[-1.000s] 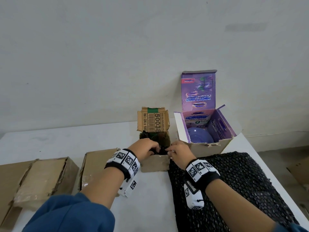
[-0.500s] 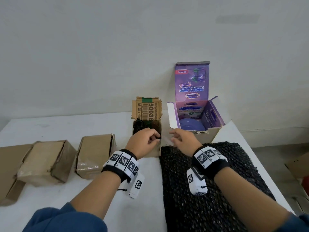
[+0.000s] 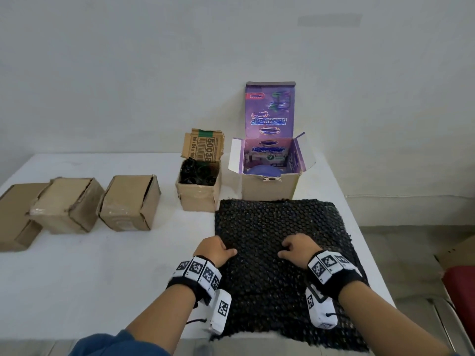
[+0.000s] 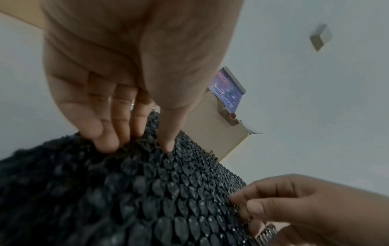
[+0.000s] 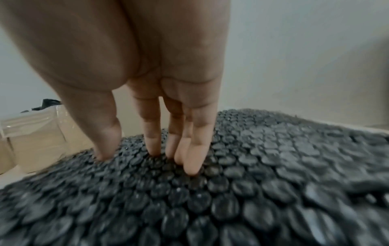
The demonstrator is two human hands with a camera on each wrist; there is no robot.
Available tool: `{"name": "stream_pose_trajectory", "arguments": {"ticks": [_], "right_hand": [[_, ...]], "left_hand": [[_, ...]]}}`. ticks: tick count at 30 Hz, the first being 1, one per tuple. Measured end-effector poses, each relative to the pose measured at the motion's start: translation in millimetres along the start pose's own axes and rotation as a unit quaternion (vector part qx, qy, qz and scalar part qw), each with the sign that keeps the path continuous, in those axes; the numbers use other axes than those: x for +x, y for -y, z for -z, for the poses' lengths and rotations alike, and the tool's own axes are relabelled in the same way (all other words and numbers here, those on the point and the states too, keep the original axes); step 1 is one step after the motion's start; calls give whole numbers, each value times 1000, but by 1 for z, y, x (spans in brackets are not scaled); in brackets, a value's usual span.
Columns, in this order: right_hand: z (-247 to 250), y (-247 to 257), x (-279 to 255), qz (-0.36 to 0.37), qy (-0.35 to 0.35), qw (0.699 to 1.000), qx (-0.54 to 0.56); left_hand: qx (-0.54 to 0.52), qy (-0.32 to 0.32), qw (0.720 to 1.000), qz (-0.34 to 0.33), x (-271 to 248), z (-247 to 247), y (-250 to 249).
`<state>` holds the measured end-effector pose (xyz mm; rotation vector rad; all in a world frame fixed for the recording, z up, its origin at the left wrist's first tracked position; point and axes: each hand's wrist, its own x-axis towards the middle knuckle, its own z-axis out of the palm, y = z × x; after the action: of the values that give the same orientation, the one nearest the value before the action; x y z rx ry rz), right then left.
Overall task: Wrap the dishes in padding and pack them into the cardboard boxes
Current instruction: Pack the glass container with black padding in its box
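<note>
A black bubble wrap sheet (image 3: 277,227) lies flat on the white table (image 3: 102,265) in front of me. My left hand (image 3: 218,250) pinches its left edge, thumb on top, and the wrap (image 4: 147,191) bunches between the fingertips (image 4: 105,146). My right hand (image 3: 293,246) digs curled fingertips (image 5: 189,166) into the sheet's middle and nips its top layer. Behind the sheet, a small open brown box (image 3: 199,194) holds a black wrapped bundle (image 3: 199,172). A purple-lined open box (image 3: 270,186) holds a blue dish (image 3: 263,170).
Two closed brown boxes (image 3: 128,204) (image 3: 66,204) and a flat cardboard piece (image 3: 12,214) sit at the left. The table's right edge runs just beside the sheet. A red object (image 3: 460,286) stands on the floor at the right.
Both hands have drawn back from the small brown box toward me and come down on the bubble wrap sheet. The wrapped bundle stays in the box.
</note>
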<state>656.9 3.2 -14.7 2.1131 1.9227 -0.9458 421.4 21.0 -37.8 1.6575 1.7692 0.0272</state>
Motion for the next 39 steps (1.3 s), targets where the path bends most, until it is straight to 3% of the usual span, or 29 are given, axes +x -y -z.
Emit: {"name": "stream_pose_trajectory", "arguments": {"ticks": [3,8,13,16,19,21,24,27,30,34,39], "right_hand": [[-15,-8,-4,10,-23,1000,16],[-25,-16,-9,36,-41,998,27],[-19,-17,-12,52,-40,996,56],[-2,-9,-20,100,-99,974,176],[17,-3,-31,98,-59,903,413],[23,-12,-32,81,-52,886,455],[22,-40,-26,41,-128,925,357],[19,-64,-26,-17,-155,950,271],[15,-79,-27,-62,-147,963,218],[8,-84,-24,-74,-131,971,187],[8,-80,-23,-59,-148,967,196]], "left_hand": [[-46,-47,997,40,-5,-9,-1],[-64,-101,992,37,-8,-12,-7],[-166,-157,973,-45,-21,-4,-32],[-206,-124,961,-136,-28,-1,-57],[-254,-21,950,-181,-28,-6,-83],[-317,50,931,-174,-28,-13,-100],[-361,97,913,-162,-27,-25,-117],[-228,-14,959,-165,-14,-40,-117],[-118,-92,984,-99,-2,-54,-107],[-149,-16,988,-31,3,-65,-107],[-179,29,982,-62,6,-67,-114]]}}
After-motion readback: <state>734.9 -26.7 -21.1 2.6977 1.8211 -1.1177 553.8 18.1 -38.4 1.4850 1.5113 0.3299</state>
